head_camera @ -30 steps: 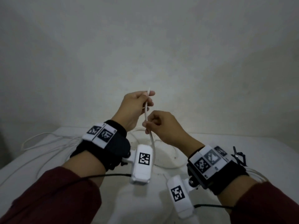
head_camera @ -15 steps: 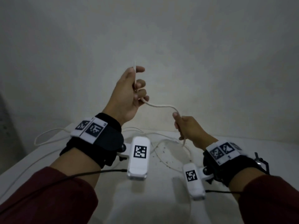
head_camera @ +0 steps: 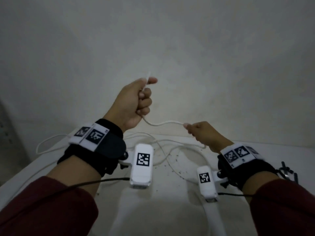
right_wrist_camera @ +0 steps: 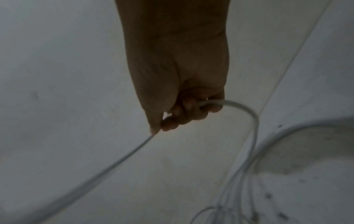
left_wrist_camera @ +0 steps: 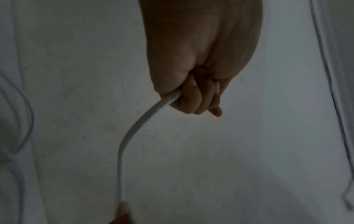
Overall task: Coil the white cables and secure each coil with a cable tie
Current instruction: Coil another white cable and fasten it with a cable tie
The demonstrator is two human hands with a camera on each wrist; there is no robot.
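Cable (head_camera: 163, 124) of white plastic sags in a shallow curve between the two hands, both raised above the white table (head_camera: 167, 210) in front of a pale wall (head_camera: 170, 40). The left hand (head_camera: 133, 104) is the higher one; its fingers are curled tight around the cable, and a short end pokes up past the thumb. In the left wrist view the cable (left_wrist_camera: 134, 133) leaves the bottom of that fist (left_wrist_camera: 199, 72) and bends away toward the other hand. The right hand (head_camera: 204, 133) sits lower and to the right, fingers wrapped round the same cable; in the right wrist view the strand (right_wrist_camera: 243, 110) comes out of the clenched hand (right_wrist_camera: 180, 91) and arcs down to the table. More loose white cable (head_camera: 51, 142) lies in loops on the tabletop behind the wrists, among small dark specks. Dark red sleeves (head_camera: 42, 210) cover both forearms.
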